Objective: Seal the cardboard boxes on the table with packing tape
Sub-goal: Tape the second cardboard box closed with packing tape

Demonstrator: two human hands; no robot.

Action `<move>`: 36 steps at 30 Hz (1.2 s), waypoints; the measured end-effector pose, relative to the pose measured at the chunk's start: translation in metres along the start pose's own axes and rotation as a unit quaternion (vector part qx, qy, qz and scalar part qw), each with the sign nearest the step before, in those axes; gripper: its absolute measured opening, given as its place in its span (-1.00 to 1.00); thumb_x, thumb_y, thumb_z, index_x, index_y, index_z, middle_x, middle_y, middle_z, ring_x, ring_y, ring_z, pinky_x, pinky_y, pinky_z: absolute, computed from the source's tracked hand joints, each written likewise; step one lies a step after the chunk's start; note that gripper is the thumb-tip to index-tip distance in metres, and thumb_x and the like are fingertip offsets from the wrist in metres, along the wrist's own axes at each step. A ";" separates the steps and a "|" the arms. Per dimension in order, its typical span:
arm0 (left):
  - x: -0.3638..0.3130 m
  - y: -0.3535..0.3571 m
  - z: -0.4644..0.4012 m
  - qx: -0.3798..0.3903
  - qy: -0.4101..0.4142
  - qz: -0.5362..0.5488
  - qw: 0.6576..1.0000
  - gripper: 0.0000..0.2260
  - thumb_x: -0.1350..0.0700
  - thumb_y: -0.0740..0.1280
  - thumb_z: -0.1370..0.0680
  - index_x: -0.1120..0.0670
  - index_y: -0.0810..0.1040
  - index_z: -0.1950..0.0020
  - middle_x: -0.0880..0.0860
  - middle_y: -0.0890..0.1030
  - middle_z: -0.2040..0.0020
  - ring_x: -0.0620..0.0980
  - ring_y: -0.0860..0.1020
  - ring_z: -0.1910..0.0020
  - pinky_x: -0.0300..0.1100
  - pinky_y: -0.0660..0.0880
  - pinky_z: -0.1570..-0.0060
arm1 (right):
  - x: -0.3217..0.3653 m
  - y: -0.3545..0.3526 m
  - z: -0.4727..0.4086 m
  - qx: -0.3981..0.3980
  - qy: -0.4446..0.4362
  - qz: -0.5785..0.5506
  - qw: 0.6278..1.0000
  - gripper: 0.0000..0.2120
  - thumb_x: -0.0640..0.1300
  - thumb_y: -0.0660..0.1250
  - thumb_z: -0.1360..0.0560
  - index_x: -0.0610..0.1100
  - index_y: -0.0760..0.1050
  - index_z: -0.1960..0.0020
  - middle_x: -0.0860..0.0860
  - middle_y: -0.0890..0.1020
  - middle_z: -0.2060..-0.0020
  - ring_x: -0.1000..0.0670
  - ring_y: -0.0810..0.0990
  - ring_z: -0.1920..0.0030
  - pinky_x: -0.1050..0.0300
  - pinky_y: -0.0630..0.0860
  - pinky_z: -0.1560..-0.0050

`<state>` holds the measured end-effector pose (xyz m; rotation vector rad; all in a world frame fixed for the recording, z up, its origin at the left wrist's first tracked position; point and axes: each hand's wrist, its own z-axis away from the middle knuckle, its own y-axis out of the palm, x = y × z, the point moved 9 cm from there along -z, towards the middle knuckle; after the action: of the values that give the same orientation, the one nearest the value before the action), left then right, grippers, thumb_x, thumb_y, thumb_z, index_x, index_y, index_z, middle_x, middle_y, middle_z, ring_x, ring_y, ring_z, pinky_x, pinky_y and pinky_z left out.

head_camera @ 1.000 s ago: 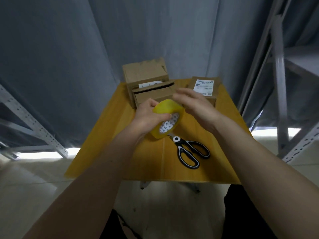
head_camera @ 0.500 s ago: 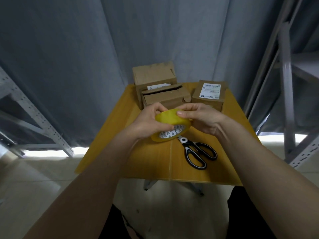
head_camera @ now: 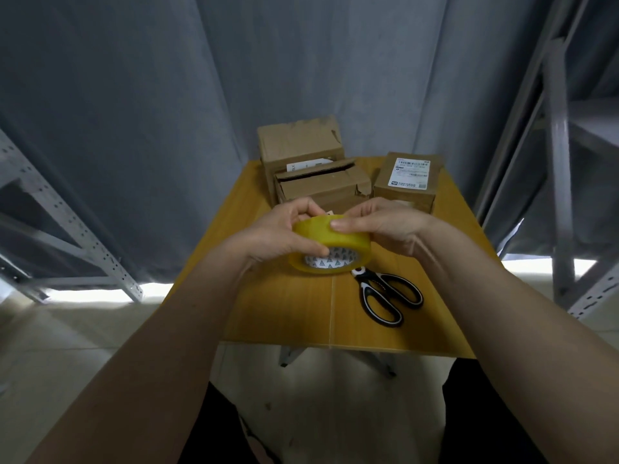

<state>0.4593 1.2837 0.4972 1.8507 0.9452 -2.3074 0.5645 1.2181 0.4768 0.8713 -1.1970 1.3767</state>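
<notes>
Barely begun: no tape on any box

Left hand (head_camera: 278, 234) and right hand (head_camera: 382, 226) both grip the yellow tape roll (head_camera: 331, 244); scissors (head_camera: 385, 293) lie unused; front cardboard box (head_camera: 321, 187) gapes open.

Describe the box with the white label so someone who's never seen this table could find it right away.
Start at the yellow table and look to its far right corner. There sits a small closed cardboard box, right of the two other boxes. It alone has a white printed shipping label on top, and its flaps lie flat while the front neighbour's lid gapes.
</notes>
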 end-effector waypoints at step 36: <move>0.024 0.045 -0.011 -0.246 -0.057 0.630 0.734 -0.66 0.04 0.28 -0.61 0.20 0.47 -0.31 0.16 0.69 0.09 0.03 0.68 0.16 -0.08 0.62 0.25 | -0.006 0.013 0.006 -0.228 -0.077 -0.370 0.897 -0.78 -0.22 0.41 -0.47 -0.29 0.60 -0.08 -0.15 0.70 0.09 -0.05 0.69 0.10 0.11 0.62 0.05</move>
<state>0.4791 1.2603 0.4555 1.3262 0.0676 -1.1229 0.5524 1.2113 0.4699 0.9604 -1.0713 0.3929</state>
